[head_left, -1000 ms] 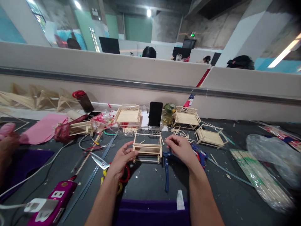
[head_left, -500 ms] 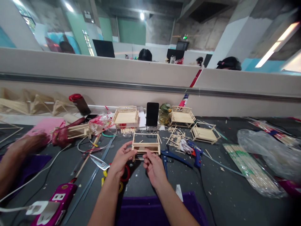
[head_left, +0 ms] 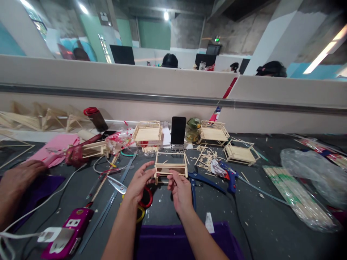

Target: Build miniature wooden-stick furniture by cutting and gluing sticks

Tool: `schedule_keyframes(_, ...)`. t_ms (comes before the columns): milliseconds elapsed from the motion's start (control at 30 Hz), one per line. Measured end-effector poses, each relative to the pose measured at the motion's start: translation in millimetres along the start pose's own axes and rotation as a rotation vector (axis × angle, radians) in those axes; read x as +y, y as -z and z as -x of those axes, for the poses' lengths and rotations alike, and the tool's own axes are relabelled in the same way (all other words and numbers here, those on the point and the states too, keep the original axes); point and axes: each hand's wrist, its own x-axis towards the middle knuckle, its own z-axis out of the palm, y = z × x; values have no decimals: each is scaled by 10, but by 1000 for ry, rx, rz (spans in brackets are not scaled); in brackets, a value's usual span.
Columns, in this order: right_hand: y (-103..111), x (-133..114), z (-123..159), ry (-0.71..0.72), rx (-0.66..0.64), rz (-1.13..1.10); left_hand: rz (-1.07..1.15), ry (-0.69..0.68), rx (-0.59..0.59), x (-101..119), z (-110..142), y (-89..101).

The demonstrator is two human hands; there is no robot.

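A small model bench frame made of thin wooden sticks (head_left: 171, 167) is held up over the dark table. My left hand (head_left: 141, 181) grips its left end between thumb and fingers. My right hand (head_left: 179, 189) has its fingertips pinched on a thin wooden stick along the frame's front; whether that stick is fixed to the frame I cannot tell. Scissors (head_left: 146, 198) with red and yellow handles lie partly under my left wrist. Just right of the frame lie blue-handled cutting pliers (head_left: 207, 183).
Finished stick models (head_left: 148, 134) stand at the back, beside a phone (head_left: 178, 130) on a stand. Loose sticks (head_left: 207, 157), a blue glue gun (head_left: 231, 177) and bagged sticks (head_left: 298, 196) lie to the right. At left are a purple power strip (head_left: 69, 234) and another person's hand (head_left: 23, 178).
The view has shifted slightly, so the table things sit a little further right. The other person's hand has drawn back left from the pink sheet. Both my hands keep their hold on the frame.
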Motion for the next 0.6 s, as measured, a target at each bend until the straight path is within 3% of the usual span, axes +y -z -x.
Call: schedule_keyframes(600, -7, -23, 4, 10, -22, 48, -50, -28, -66, 13, 4, 42)
